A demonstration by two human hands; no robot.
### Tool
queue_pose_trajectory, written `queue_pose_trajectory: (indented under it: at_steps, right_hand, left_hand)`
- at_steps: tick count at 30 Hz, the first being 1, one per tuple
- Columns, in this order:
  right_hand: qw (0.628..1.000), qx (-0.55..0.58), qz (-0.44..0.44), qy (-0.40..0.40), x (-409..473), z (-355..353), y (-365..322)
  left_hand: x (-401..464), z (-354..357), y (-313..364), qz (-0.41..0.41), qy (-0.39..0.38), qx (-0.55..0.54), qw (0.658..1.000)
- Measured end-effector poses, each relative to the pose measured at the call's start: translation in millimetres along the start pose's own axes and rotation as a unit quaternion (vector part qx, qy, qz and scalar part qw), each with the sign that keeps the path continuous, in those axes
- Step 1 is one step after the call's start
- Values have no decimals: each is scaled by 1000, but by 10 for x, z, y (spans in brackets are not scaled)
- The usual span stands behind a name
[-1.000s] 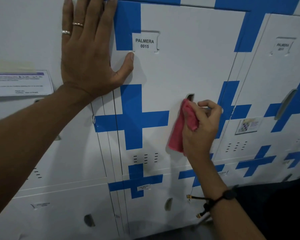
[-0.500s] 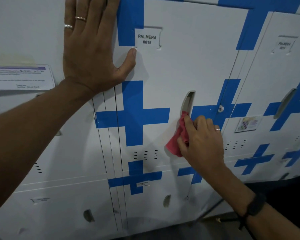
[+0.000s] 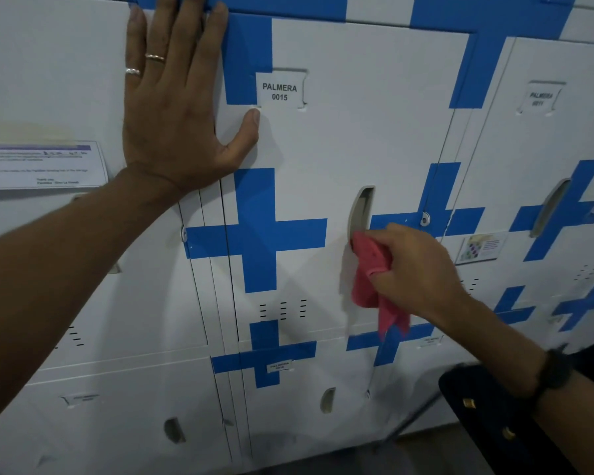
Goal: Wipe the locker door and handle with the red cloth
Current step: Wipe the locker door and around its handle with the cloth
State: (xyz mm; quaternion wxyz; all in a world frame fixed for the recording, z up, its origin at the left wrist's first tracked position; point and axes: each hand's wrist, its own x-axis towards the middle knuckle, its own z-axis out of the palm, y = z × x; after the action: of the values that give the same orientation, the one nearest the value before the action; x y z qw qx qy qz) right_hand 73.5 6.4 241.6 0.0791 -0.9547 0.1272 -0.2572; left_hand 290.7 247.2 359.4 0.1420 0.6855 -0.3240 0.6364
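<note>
Locker door, white with blue cross stripes, fills the middle of the view; its label reads PALMERA 0015. Recessed handle sits as a narrow upright slot right of the door's centre, just left of a blue stripe.

Red cloth bunched in the right hand, fingers closed around it. Top of the cloth touches the lower end of the handle slot; the rest hangs down the door face, its tail reaching the blue stripe on the door below. Dark band on the right wrist.

Left hand flat against the lockers, fingers spread and empty, palm across the seam between this door and the one to its left. Thumb tip just below the label's lower left corner. Two rings on that hand.

Paper notice stuck to the left-hand door, text too small to read. Small colourful sticker on the next door to the right, near its edge. Vent slits low on the door, below the blue cross. Dark bag with gold studs at lower right.
</note>
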Motion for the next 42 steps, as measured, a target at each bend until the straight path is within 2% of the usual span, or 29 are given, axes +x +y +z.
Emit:
queue_pose_trajectory:
  at_steps: [2,3,7,12,14,19,25,28,32,35,38,42]
  right_hand:
    - [981,162,34,102,-111,110,80]
    - [970,190,36,146,-144,178,110]
    - [957,144,-3,253,-33,380,84]
    - [933,151,-25,325,100,433,-89]
    - [942,129,-25,308,85,512,-117]
    - [987,32,68,141,-59,623,-189]
    - [990,-129,59,12,-76,224,-349]
    - [985,-162,65,4,34,117,-424]
    - [993,-42,87,61,-7,205,-342]
    - [993,-19,74,87,-114,368,-267]
    - [994,-23,83,70,-110,440,-272]
    - [992,-93,74,29,-102,313,-320]
  left_hand:
    - [-8,5,-12,0,4,1,1000]
    - [-12,7,-13,-1,5,2,1000]
    - [-12,10,0,-5,0,-2,1000]
    - [-16,16,-7,-6,7,-1,1000]
    - [-19,27,-7,-6,14,-2,1000]
    - [-53,36,-5,-14,20,-10,1000]
    - [-36,24,8,-9,12,-4,1000]
    - [-10,1,-3,0,10,7,1000]
    - [3,-2,-6,9,6,9,1000]
    - [-7,9,-22,7,7,12,1000]
    - [-17,28,-9,2,8,4,1000]
    - [-26,27,-13,-4,3,1,1000]
